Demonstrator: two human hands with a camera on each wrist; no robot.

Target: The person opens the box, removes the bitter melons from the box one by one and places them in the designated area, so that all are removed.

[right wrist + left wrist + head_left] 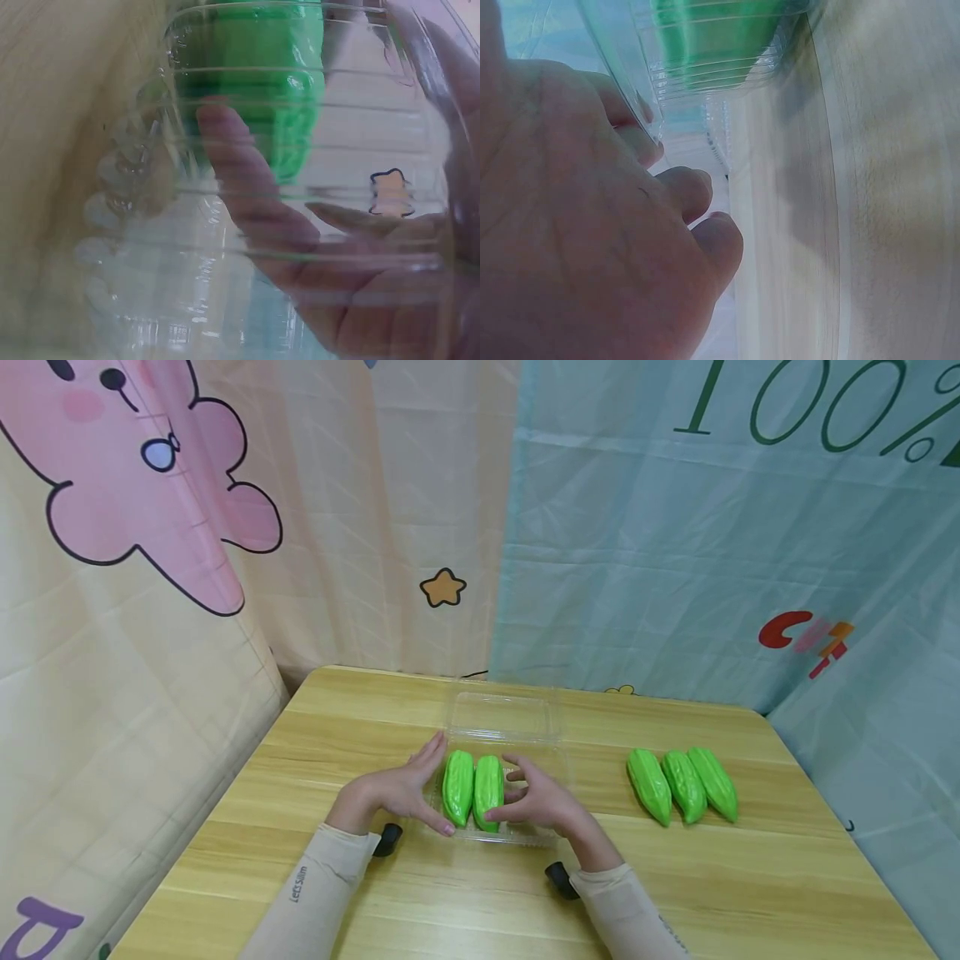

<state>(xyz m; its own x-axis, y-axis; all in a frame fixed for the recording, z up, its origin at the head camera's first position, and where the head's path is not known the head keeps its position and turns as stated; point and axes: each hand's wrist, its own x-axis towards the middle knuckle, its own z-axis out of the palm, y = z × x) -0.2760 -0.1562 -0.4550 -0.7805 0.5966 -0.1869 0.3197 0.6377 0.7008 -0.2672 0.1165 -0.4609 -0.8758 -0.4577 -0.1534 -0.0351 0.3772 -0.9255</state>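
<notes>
Two bright green bitter melons lie side by side in a clear plastic clamshell box [525,837], its lid [502,717] folded back toward the far edge. My right hand [543,797] reaches into the box and holds the right bitter melon [489,789], thumb at its near end and fingers curled along its far side. In the right wrist view, one finger [247,169] shows through the ribbed wall against the green melon [247,52]. My left hand [401,787] is spread along the box's left side, next to the left bitter melon [457,787]; its fingers touch the clear wall [649,112].
Three more green bitter melons [685,787] lie in a row on the wooden table [675,893], right of the box. Printed curtains [375,527] hang behind and beside the table. A black wrist-camera mount [561,881] sits at my right cuff.
</notes>
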